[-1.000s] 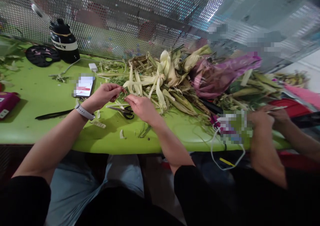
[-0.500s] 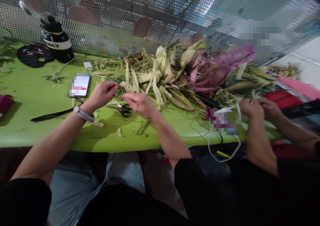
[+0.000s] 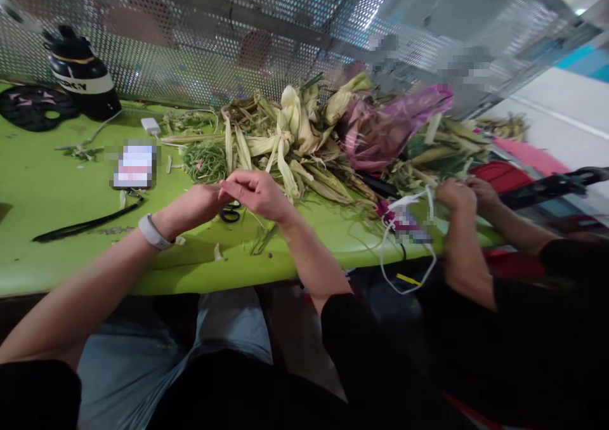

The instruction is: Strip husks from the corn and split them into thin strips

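Note:
My left hand [image 3: 197,207], with a pale watch band on its wrist, meets my right hand [image 3: 259,192] above the table's front part. Both have closed fingers, pressed together at the tips. What they pinch is hidden; a thin green strand trails below my right hand. Scissors [image 3: 231,213] lie beneath the hands, only the black handles showing. Just behind is a tangled heap of thin green strips [image 3: 205,162]. Dry corn husks [image 3: 280,144] spread out behind and to the right.
A phone [image 3: 135,165], a black strap [image 3: 85,223] and a black bottle [image 3: 83,78] occupy the left side of the green table [image 3: 28,252]. A pink plastic bag [image 3: 371,132] sits on the husks. At right, a co-worker's hands [image 3: 457,195] work near a white cord [image 3: 432,265].
My hands were apart, each in a pinch; now they have come together, the right fingers overlapping the left. The view has shifted, so the table's things appear farther left.

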Demonstrator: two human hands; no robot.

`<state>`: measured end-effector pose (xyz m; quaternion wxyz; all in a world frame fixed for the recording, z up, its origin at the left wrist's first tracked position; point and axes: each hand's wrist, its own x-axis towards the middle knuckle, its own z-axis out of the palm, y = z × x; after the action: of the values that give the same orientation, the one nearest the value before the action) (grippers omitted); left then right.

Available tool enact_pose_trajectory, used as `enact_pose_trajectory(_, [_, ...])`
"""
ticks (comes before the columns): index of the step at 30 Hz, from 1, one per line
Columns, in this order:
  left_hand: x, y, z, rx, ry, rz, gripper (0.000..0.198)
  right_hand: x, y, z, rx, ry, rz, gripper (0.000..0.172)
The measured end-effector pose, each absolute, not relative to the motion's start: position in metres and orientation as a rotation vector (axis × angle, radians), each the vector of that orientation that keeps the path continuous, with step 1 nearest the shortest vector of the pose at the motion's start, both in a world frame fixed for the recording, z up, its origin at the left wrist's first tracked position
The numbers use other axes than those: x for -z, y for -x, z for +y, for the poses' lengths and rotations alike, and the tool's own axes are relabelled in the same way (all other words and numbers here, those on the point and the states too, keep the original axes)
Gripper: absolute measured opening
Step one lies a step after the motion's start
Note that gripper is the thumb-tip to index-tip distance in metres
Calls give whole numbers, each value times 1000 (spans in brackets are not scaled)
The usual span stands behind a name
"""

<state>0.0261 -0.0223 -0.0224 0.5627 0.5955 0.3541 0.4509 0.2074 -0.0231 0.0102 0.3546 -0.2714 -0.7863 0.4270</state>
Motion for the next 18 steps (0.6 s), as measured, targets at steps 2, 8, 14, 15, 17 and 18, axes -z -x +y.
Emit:
enact_pose_trajectory(2, [27, -30, -25, -987, -1671, 846, 23, -11, -207, -25, -1169, 653, -2058, 46])
enact_pose_trajectory(8, [26, -31, -29, -799, -1694, 798, 11, -10, -212, -9, -1019, 819, -1764, 48])
enact_pose_trajectory(14, [17, -28, -25, -1036, -1117, 714, 13, -16, -221, -14, -1121, 959, -1925, 22])
enact_pose_trajectory(15, [15, -27, -24, -1060, -1057, 699, 11, -15, -220, -14, -1149, 1015, -1982, 21])
enact_pose_trajectory(17, [12, -24, -22, -1096, -971, 678, 9, -12, -217, -13, -1113, 1139, -2027, 15])
enact_pose_trajectory(18, [11, -23, -21, -1110, -938, 663, 9, -8, -215, -11, -1076, 1175, -2019, 14])
